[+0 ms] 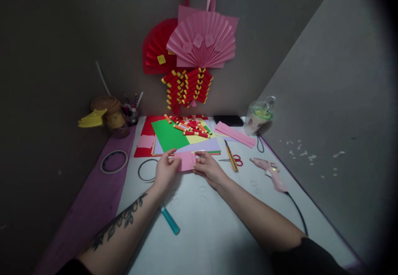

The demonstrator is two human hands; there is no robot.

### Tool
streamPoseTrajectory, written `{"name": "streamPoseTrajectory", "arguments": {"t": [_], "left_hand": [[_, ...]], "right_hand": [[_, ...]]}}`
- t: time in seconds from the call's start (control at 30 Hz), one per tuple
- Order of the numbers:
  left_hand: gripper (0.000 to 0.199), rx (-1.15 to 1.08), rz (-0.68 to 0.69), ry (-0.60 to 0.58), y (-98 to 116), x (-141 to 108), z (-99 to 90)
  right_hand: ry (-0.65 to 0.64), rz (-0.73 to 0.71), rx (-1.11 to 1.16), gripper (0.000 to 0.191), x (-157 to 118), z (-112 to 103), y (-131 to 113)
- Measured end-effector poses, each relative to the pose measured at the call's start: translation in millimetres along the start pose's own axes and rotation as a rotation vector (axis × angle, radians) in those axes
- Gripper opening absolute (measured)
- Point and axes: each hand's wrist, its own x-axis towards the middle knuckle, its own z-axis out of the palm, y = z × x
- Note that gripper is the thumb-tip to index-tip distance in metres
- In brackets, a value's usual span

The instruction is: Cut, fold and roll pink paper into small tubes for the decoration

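Note:
Between my two hands a small pink paper piece (186,161) is held above the front edge of the paper stack. My left hand (167,168) pinches its left side, thumb on top. At its right side my right hand (209,168) grips it with thumb and fingers, and a small yellowish bit shows near those fingertips. Just left of my left hand lies a dark ring (139,171), partly hidden by that hand. A teal-handled tool (170,221) rests below my left wrist, its far end covered by the arm. The green sheet (169,135) lies beyond my hands.
Several red and orange paper rolls (194,126) lie on the sheets. Right of my hands are a yellow cutter (231,157), red-handled scissors (238,160), pink strips (234,134) and a corded glue gun (272,173). A tape roll (114,162) lies left; cups (113,115) stand behind.

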Motion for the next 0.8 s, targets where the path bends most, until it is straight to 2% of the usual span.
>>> {"name": "streamPoseTrajectory", "arguments": {"t": [0.4, 0.53, 0.67, 0.8], "left_hand": [[0.057, 0.005, 0.002, -0.008, -2, 2, -1.3], [0.059, -0.034, 0.001, -0.027, 1, 0, 0.4], [0.062, 0.01, -0.029, -0.192, 3, -7, 4.0], [0.062, 0.106, -0.008, -0.334, -1, -12, 5.7]], "right_hand": [[0.003, -0.002, -0.01, 0.063, 0, 1, -1], [0.056, -0.071, -0.026, 0.064, 3, -5, -12], [0.098, -0.138, -0.085, 0.065, 4, -11, -26], [0.039, -0.067, -0.132, 0.062, 3, -11, -27]]}}
